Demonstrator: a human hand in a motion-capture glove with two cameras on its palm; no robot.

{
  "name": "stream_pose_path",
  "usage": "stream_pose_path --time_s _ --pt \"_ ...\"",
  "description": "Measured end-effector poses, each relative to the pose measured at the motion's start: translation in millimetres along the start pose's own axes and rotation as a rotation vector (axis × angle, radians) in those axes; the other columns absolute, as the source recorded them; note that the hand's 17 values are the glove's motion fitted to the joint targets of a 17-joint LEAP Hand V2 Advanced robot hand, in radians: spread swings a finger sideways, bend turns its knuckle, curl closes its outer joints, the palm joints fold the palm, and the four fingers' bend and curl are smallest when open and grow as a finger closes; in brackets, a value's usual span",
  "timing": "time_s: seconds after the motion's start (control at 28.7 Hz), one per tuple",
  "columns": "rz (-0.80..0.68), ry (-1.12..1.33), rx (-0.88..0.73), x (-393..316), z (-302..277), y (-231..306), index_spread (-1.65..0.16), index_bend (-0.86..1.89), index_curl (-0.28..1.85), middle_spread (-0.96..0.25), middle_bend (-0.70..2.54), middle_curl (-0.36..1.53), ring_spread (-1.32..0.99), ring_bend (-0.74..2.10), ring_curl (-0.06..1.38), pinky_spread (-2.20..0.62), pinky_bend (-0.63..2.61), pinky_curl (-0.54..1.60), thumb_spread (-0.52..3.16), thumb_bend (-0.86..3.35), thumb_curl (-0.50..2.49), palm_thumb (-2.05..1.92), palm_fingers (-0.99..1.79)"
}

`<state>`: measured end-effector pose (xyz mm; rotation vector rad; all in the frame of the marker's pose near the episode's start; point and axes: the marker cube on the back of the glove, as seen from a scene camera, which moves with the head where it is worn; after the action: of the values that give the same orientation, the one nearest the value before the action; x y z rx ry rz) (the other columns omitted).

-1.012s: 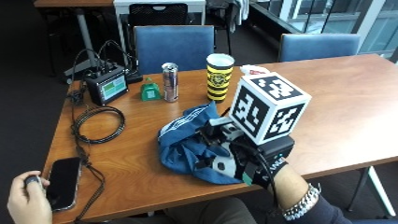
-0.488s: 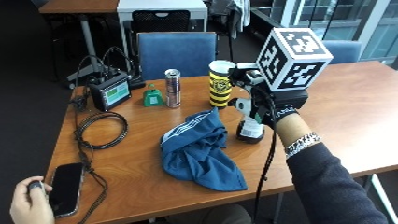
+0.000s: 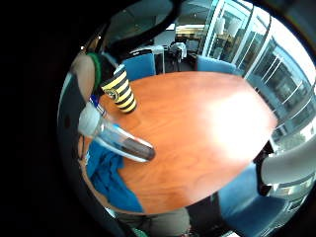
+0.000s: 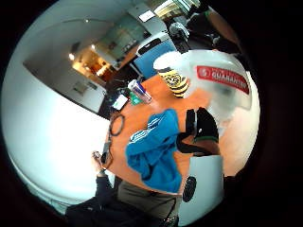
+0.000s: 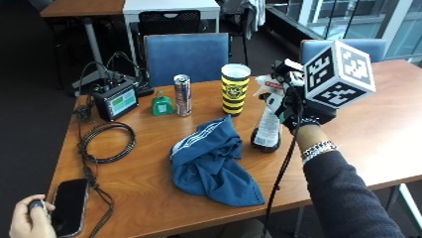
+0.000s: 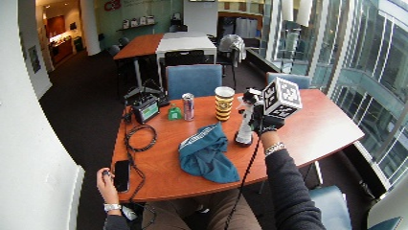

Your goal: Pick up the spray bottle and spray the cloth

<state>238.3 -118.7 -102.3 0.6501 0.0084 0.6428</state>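
Gripping the spray bottle [image 5: 267, 126] upright, the gloved right hand [image 5: 298, 110] (blue cloth [image 5: 212, 162] just beside)

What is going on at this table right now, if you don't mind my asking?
A person's black-gloved right hand grips the neck of a clear plastic spray bottle with a white trigger head, which stands upright on the wooden table. A crumpled blue cloth lies just beside the bottle. The bottle looks not yet lifted. The person's bare hand holds a small object at the table's near corner.
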Motion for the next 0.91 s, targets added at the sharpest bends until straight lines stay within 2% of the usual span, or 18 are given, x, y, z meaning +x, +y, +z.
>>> stream_pose_path --time_s 0.31,0.56,0.73,0.91 --pt "0.179 -0.497 0.056 25 32 8 -0.35 0.09 0.23 -0.24 0.34 0.41 -0.23 0.53 0.39 -0.05 0.25 0.33 0.79 0.02 0.49 0.99 1.08" --pt "0.241 -0.748 0.024 30 48 5 -0.33 0.1 0.25 -0.27 0.36 0.43 -0.26 0.56 0.42 -0.11 0.29 0.36 0.68 -0.02 0.52 1.01 1.17" --pt "0.216 -0.824 -0.004 24 53 -4 -0.33 0.15 0.26 -0.28 0.39 0.46 -0.27 0.54 0.42 -0.2 0.36 0.37 0.54 -0.04 0.55 1.0 1.23" --pt "0.102 -0.834 0.066 14 47 -15 -0.32 0.26 0.33 -0.26 0.41 0.48 -0.26 0.52 0.42 -0.23 0.34 0.38 0.45 -0.04 0.58 0.98 1.33"
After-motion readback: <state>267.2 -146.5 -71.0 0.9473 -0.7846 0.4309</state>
